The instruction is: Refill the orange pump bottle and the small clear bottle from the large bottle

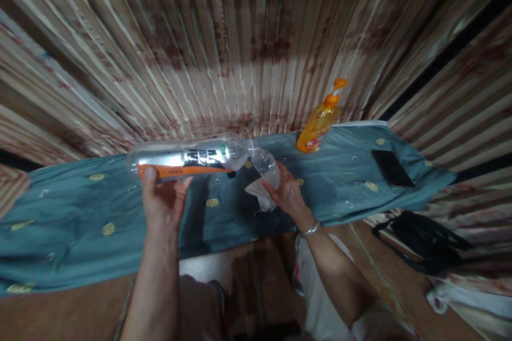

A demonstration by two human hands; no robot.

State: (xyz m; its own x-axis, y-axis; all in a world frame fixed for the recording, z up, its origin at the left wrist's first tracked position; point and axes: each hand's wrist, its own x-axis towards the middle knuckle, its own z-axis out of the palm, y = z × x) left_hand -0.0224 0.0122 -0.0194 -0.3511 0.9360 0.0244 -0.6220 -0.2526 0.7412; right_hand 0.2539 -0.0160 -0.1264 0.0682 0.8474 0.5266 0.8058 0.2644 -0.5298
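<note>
My left hand [166, 192] is closed around the lower part of a large clear plastic bottle [188, 157] with a silver and orange label. The bottle lies almost level in the air, its uncapped neck pointing right. In my right hand [290, 192] is a clear plastic cup [267, 166], tilted, with its rim close by the bottle's mouth. Whether the two touch I cannot tell. No liquid can be made out in either. Just below the cup a crumpled white tissue [262, 195] shows beside my right fingers. A small dark cap [231, 174] lies under the bottle's neck.
A blue-green patterned cloth [108, 208] covers the narrow table. An orange pump bottle [318, 125] stands at its back edge, and a black phone [392, 169] lies to the right. Pleated curtains [240, 48] hang behind. A black bag [420, 237] sits low at the right.
</note>
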